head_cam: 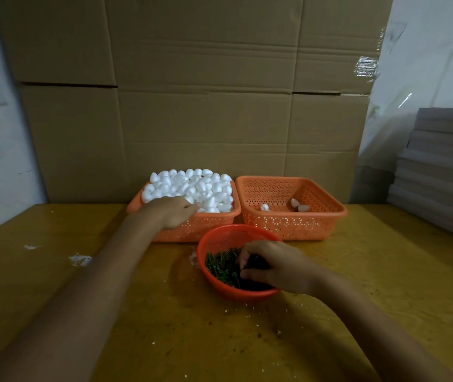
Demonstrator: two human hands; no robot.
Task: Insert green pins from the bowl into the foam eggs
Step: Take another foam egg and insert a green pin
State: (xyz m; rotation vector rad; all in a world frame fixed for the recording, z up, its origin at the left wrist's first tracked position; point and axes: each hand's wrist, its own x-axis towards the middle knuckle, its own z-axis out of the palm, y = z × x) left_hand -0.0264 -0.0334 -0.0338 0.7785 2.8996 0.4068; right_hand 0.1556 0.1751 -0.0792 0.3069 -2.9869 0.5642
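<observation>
A left orange basket (192, 230) is heaped with white foam eggs (200, 186). My left hand (173, 212) reaches over its front rim, fingers curled down onto an egg at the front of the pile. In front stands a round red bowl (219, 288) holding green pins (221, 267). My right hand (272, 267) is inside the bowl, thumb and fingers pinching together on some pins. The right orange basket (291, 224) holds three foam eggs (298, 205).
The yellow wooden table (137, 312) carries white foam crumbs (80, 260) at the left and specks near the bowl. Cardboard sheets (206, 106) stand as a wall behind the baskets. A stack of grey boards (440, 172) sits at the right.
</observation>
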